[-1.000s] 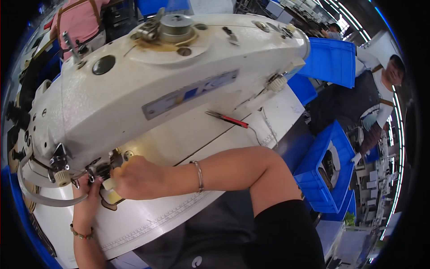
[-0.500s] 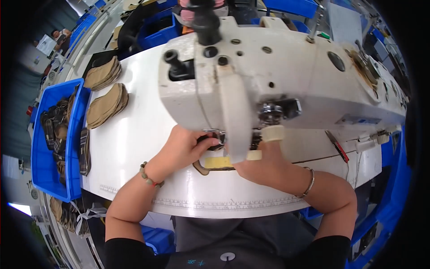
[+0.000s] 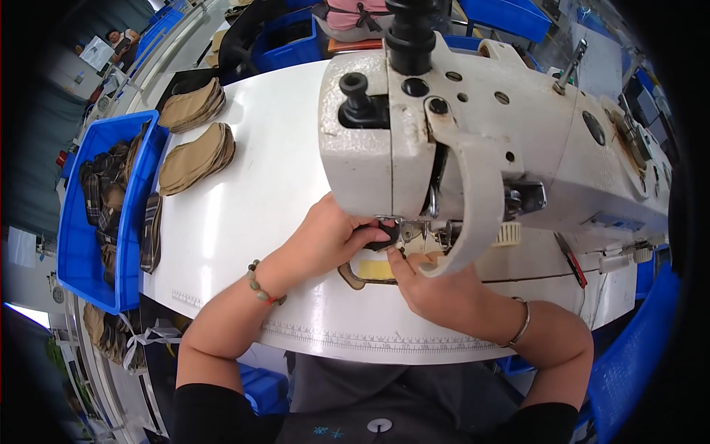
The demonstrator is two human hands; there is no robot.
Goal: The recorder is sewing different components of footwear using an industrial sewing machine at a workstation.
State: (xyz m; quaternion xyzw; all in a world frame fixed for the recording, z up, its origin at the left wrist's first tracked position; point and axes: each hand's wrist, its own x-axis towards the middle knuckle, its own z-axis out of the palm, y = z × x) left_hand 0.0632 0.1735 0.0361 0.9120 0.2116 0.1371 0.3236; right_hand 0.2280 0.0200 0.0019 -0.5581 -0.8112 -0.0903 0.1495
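Observation:
My left hand [image 3: 333, 233] pinches a small dark fabric piece [image 3: 387, 235] between thumb and fingers, just left of the needle area of a white sewing machine [image 3: 359, 159]. On the near side of the presser foot, my right hand [image 3: 447, 296] reaches in with one finger stretched toward the fabric's near edge. Its other fingers are spread beneath the white curved guard [image 3: 484, 200], which partly hides them. A yellow patch [image 3: 377, 269] lies on the machine bed below the hands, beside a brown curved edge [image 3: 350, 276] of fabric or trim.
Two stacks of brown fabric pieces [image 3: 198, 159] lie at the table's far left. A blue bin [image 3: 126, 285] with plaid and brown pieces stands at the left edge, plaid pieces [image 3: 151, 233] beside it. Red-handled snippers [image 3: 571, 260] rest at right. Another person sits behind the machine.
The view has shifted, so the machine sits farther right in it. My right hand has come left and nearer relative to the guard, showing its fingers. My left hand keeps its pinch on the dark fabric.

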